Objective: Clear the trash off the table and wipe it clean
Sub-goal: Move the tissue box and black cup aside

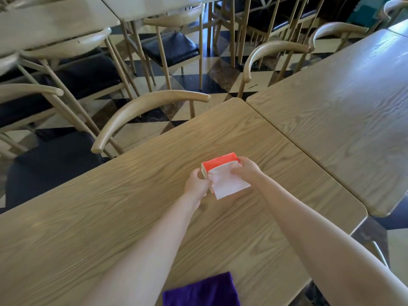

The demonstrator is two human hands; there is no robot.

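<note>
Both hands grip the box [220, 164]: left hand [197, 182] at 9 o'clock, right hand [247, 168] at 3. The white flap [227, 184], maybe loose, could spill.

Two hands [197, 183] – one red box [217, 162], one white paper [227, 184], one purple cloth [202, 291].

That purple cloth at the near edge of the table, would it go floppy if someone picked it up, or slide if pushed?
Probably floppy: the purple cloth lies flat and soft-edged on the table, with no stiff outline. It is likely light, being thin. Pushed, it would probably bunch or drag rather than roll, though the smooth tabletop might let it slide some.
</note>
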